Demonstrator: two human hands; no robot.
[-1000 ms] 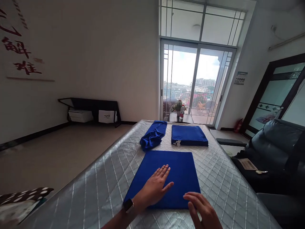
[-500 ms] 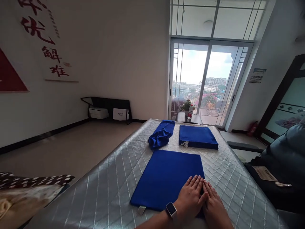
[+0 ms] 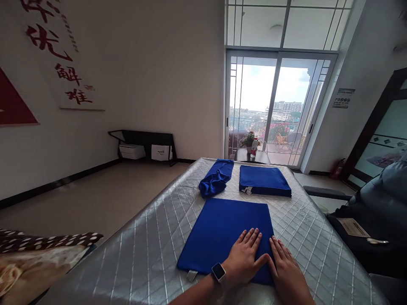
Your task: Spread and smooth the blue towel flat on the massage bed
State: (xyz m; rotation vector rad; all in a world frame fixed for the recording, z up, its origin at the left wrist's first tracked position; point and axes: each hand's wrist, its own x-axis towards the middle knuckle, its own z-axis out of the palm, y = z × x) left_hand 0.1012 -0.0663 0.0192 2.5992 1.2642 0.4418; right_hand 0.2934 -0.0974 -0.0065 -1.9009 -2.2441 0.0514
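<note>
A flat blue cloth (image 3: 219, 233), folded into a near-square with a white tag at its near left corner, lies in front of me. My left hand (image 3: 244, 256), with a watch (image 3: 218, 271) on the wrist, rests flat on the cloth's right half, fingers stretched out. Along the cloth's right edge lies my right hand (image 3: 286, 264), also flat, its thumb close to the left thumb. Farther back sits a neat stack of folded blue cloths (image 3: 263, 180) with white tags showing. Left of that stack lies a crumpled blue cloth (image 3: 216, 180).
Everything lies on a silver quilted table cover (image 3: 143, 254). Beyond its far end stand a small table with a bottle (image 3: 254, 148) and a potted plant (image 3: 249, 140), before a glass sliding door. A dark armchair (image 3: 384, 212) is on the right, a patterned cushion (image 3: 47, 254) at lower left.
My left hand has slid left across the cloth, away from the right hand, with its fingers slightly more spread. My right hand stays near the right edge. The cloth looks almost unmoved.
</note>
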